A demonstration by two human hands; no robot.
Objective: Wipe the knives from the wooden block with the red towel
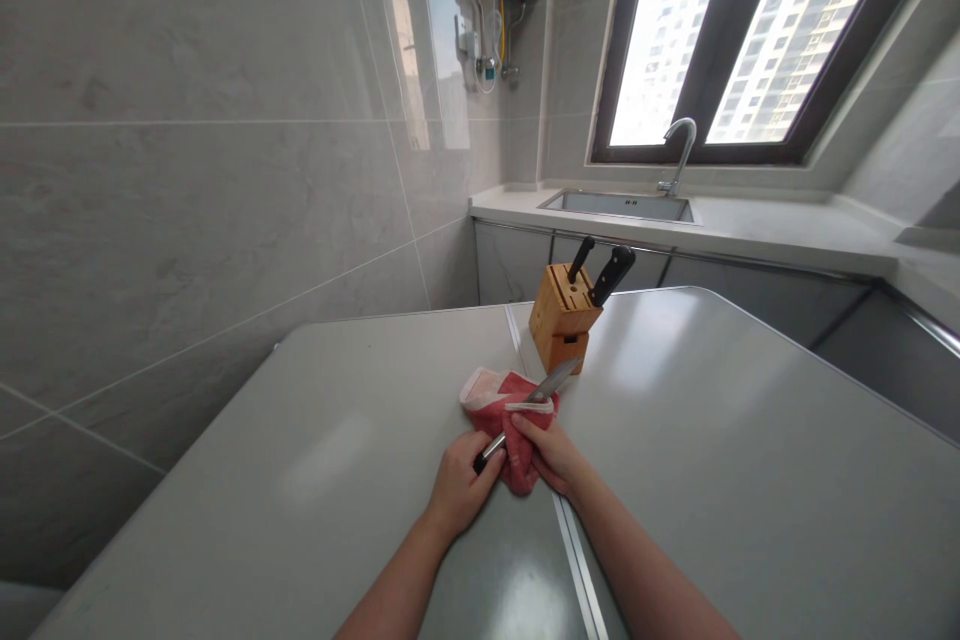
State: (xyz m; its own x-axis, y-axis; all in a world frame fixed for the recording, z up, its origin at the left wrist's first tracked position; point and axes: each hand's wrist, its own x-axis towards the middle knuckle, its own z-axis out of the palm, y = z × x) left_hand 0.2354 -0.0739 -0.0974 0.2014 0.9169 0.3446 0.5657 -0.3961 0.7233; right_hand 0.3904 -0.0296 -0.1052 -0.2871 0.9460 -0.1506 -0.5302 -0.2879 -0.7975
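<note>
The left hand [459, 485] is closed around the black handle of a knife [536, 398], whose blade runs up toward one o'clock and ends just short of the block [562, 320]. The right hand [551, 450] pinches a red cloth [502, 410] against the lower blade, fingers folded over the fabric. The cloth lies bunched on the counter [750, 440] at the seam between two grey tops, directly at twelve o'clock from the wrists.

The main hazard is the edge. If the right hand slides along the blade with the cloth thin or slipped aside, a fingertip could meet steel; which way the edge faces cannot be told from here, since the blade appears only as a narrow bright strip. A loose left grip would let the handle twist as the cloth drags, turning the edge toward the right palm.

The tip lies close to the block, at about one o'clock. A push forward could jab the wood and tip it, and the two black-handled knives [611, 272] standing in it would shift. The glossy counter may also let the cloth skid.
</note>
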